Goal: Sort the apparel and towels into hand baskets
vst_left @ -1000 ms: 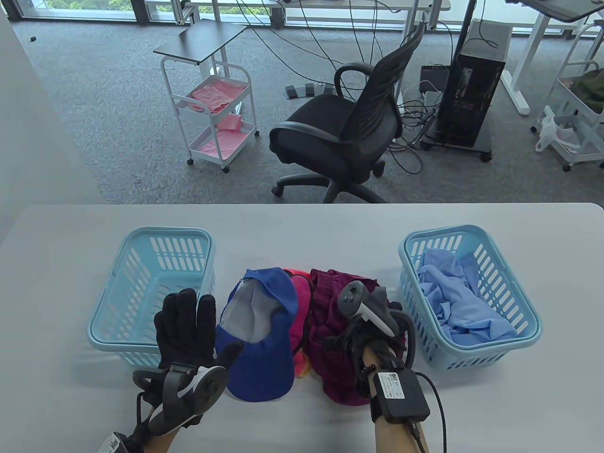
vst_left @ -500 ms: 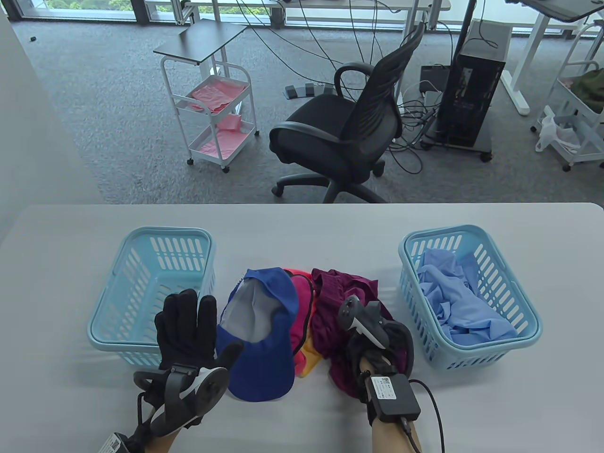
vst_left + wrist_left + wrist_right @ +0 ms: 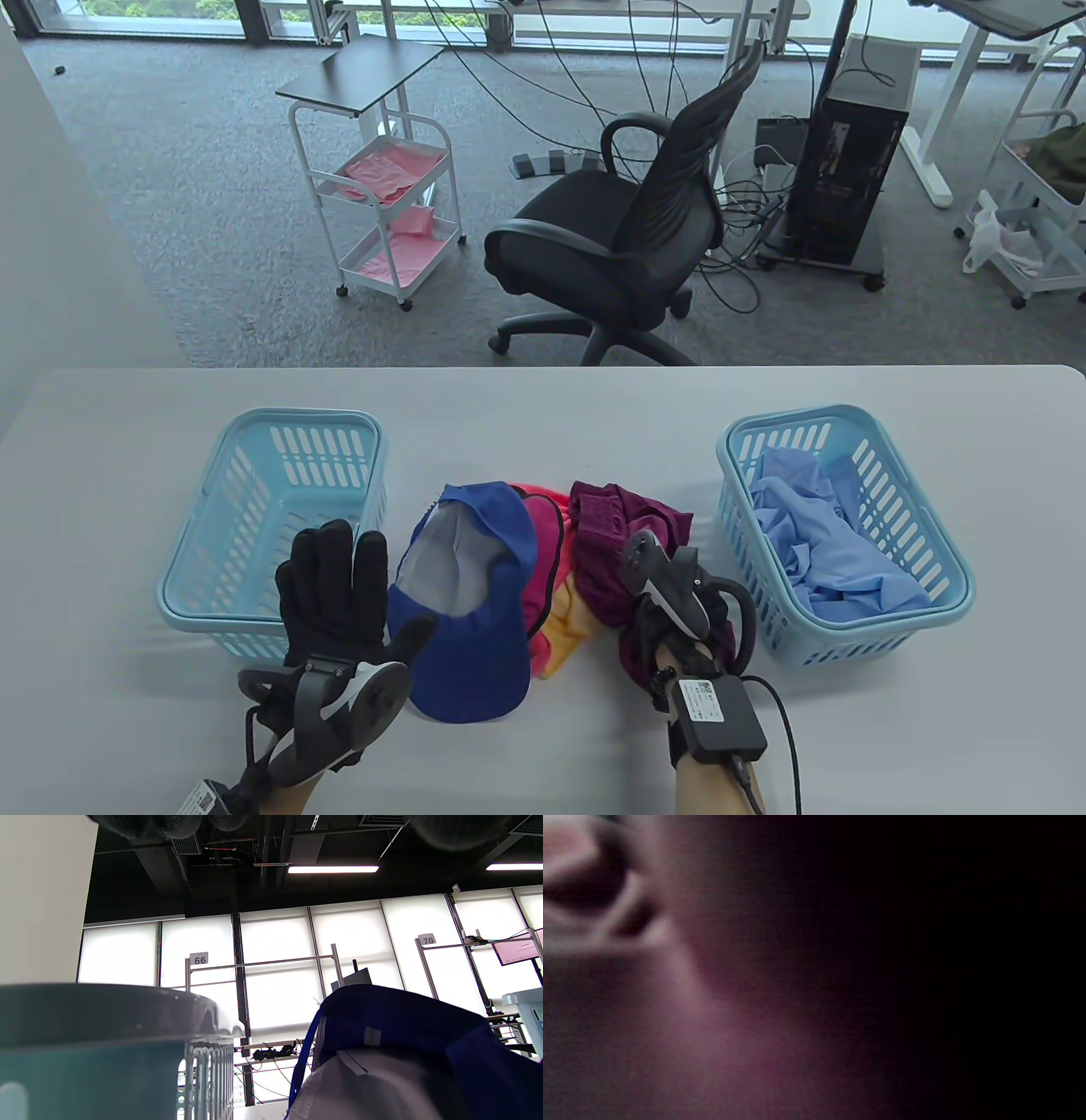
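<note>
L basket point(image 3: 271, 543) near table's left edge looks empty. My L hand point(image 3: 335, 594) hovers flat, fingers spread, holding nothing, prob. waiting by blue cap point(image 3: 467, 603). R hand point(image 3: 674, 615) clenches maroon garment point(image 3: 611, 552) mid-table; probably bound for R basket point(image 3: 840, 535), which holds 1 blue cloth point(image 3: 836, 543).
</note>
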Demonstrator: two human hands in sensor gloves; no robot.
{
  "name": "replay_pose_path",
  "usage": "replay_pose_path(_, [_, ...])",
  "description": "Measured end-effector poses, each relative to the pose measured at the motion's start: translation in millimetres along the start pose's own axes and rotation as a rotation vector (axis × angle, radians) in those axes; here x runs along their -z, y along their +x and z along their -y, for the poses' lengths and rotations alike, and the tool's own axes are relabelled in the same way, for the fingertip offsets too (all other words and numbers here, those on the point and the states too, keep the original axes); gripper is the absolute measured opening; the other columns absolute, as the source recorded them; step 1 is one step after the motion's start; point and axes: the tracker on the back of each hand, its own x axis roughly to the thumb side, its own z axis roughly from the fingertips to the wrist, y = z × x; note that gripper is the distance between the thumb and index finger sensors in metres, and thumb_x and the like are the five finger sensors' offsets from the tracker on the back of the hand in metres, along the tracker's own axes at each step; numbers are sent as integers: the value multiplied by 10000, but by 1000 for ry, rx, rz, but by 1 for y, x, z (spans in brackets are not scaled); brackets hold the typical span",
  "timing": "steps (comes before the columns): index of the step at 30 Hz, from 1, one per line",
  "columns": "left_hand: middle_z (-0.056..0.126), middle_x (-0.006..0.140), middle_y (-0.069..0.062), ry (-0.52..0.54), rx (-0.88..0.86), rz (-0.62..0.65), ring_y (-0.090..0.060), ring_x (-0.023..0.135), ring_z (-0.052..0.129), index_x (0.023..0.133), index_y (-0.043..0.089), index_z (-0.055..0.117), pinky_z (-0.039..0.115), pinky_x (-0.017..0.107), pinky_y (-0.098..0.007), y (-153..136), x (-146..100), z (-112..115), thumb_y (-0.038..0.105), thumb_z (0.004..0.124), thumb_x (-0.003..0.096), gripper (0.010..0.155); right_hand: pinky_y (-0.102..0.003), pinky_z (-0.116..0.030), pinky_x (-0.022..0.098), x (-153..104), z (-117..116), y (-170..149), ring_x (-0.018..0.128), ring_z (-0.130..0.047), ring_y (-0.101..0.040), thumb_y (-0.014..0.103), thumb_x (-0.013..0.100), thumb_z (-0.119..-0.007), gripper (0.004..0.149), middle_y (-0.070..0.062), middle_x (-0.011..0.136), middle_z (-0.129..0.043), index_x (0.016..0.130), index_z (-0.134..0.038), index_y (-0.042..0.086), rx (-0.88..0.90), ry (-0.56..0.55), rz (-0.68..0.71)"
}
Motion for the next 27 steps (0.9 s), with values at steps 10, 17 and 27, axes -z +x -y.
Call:
replay_pose_path(10, [261,1160,-326,31,-3,-15,-620,1053,433,1119,106,179,502,742,-702,-2,-1,-5,668,607,453,971,-423,-994,296,-15,46,-9,485,-1059,-400,227,371,-890,503,-212,722,-913,857,-766,272,230,-184,-100])
replay_pose_path(17, [263,1160,-327,33,-5,-21,-621,1051,436,1119,106,181,504,741,-703,-4,-1,-6,669,607,452,972,-414,-997,282,-34,94,2,468,-1065,-396,226,374,-890,503,-216,724,-910,861,-768,264,321,-279,-71])
replay_pose_path(27, [260,1161,-325,35,1,-27,-621,1053,434,1121,106,185,502,742,-703,-5,-1,-6,669,607,452,971,-420,-989,292,-52,190,-5,479,-1054,-404,219,388,-873,509,-232,749,-886,881,-750,250,328,-443,-52])
